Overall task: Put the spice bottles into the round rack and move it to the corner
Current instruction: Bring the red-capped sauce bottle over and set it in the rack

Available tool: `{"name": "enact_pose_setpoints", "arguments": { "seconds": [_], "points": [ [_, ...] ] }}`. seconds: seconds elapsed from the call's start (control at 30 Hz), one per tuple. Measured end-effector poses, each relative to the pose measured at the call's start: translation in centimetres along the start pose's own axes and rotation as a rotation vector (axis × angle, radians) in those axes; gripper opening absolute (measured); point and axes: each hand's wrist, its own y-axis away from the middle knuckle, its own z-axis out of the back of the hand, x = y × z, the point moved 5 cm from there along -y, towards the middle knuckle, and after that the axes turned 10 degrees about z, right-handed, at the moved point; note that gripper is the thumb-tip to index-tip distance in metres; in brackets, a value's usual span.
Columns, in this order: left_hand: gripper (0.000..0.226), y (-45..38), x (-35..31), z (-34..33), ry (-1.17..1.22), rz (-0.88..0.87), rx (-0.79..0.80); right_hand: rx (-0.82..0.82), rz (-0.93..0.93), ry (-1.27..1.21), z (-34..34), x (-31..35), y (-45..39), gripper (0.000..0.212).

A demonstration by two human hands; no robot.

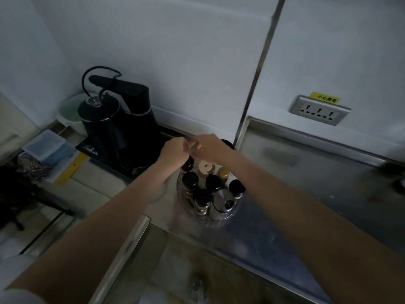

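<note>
Obstacles, as I see them: black kettle unit (118,128) close on the rack's (186,207) left; wall (186,73) and metal corner strip (252,95) just behind. Bottles crowd the rack, caps nearly touching. Open passage: bare steel counter (306,194) to the right and front.

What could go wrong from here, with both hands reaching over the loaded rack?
1. Both hands, left hand and right hand, meet on a small blurred object above the round rack; if it slips, it could knock over the bottles below.
2. The left wrist hangs just over a dark-capped bottle and might tip it.
3. The kettle stands close on the left, so sliding the rack toward the corner could bump it.
</note>
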Motion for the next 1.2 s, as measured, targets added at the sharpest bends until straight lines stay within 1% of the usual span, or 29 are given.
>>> {"name": "enact_pose_setpoints", "arguments": {
  "seconds": [0.1,0.23,0.3,0.37,0.43,0.53,0.6,0.67,0.73,0.8,0.9,1.0,1.1,1.2],
  "points": [
    [0.021,0.6,-5.1,-1.1,0.035,-0.133,-0.010,-0.157,-0.110,-0.042,3.1,-2.7,2.6,0.030],
    [0.028,2.9,-13.0,-5.5,0.041,-0.379,0.012,-0.342,-0.331,-0.078,6.9,-9.4,9.4,0.029],
    [0.032,4.8,-17.1,-8.8,0.039,-0.478,0.096,-0.395,-0.472,-0.082,7.8,-13.5,14.1,0.030],
    [0.034,7.0,-20.7,-13.1,0.003,-0.559,0.222,-0.377,-0.621,-0.063,7.6,-17.8,19.1,0.029],
    [0.038,9.3,-23.6,-17.6,-0.054,-0.599,0.353,-0.354,-0.739,-0.086,7.0,-21.5,24.0,0.028],
    [0.052,12.2,-26.8,-24.1,-0.125,-0.605,0.547,-0.320,-0.846,-0.126,6.3,-26.3,30.6,0.029],
    [0.059,13.6,-28.5,-27.4,-0.181,-0.614,0.602,-0.315,-0.885,-0.152,6.4,-29.5,34.1,0.036],
    [0.064,14.4,-29.9,-30.1,-0.207,-0.592,0.626,-0.319,-0.901,-0.142,6.9,-32.8,37.0,0.049],
    [0.068,14.7,-31.2,-32.5,-0.223,-0.558,0.626,-0.337,-0.914,-0.104,8.1,-36.0,39.1,0.061],
    [0.071,14.8,-32.1,-34.2,-0.224,-0.508,0.612,-0.372,-0.961,-0.090,9.6,-39.0,40.4,0.066],
    [0.072,14.5,-33.0,-35.7,-0.222,-0.447,0.582,-0.410,-0.999,0.025,11.9,-42.3,40.5,0.063],
    [0.072,13.9,-33.5,-36.0,-0.216,-0.420,0.533,-0.392,-1.010,0.145,13.5,-44.9,39.8,0.064],
    [0.071,13.4,-33.6,-35.7,-0.206,-0.408,0.479,-0.332,-0.986,0.138,14.1,-47.0,39.7,0.061],
    [0.069,12.9,-33.4,-35.4,-0.193,-0.392,0.451,-0.344,-0.949,0.137,14.8,-47.2,39.6,0.057]
  ]
}}
